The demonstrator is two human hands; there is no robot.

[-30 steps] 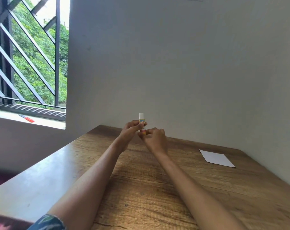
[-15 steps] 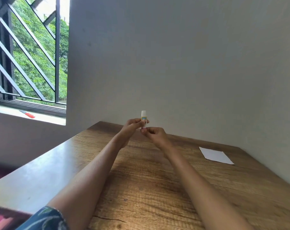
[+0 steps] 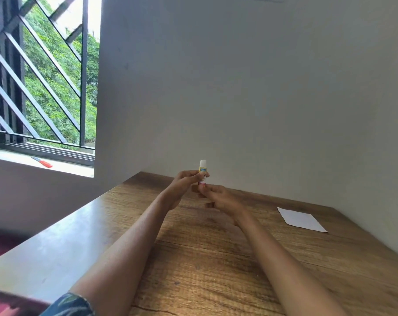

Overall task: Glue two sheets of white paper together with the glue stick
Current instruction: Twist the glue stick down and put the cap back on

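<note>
Both hands — left hand [image 3: 182, 185], right hand [image 3: 218, 197] — pinching upright glue stick [image 3: 203, 169], paper [image 3: 301, 219] aside

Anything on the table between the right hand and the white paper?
No. In the head view, only bare wooden table lies between the right hand and the white paper.

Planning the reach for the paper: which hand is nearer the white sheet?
Right. The right hand is nearer the white sheet; the left hand lies farther away, beyond it.

The glue stick [image 3: 203, 168] is white with a yellow-and-blue label and pink base. The paper [image 3: 300, 219] is white. The table [image 3: 216, 258] is brown woodgrain.
</note>
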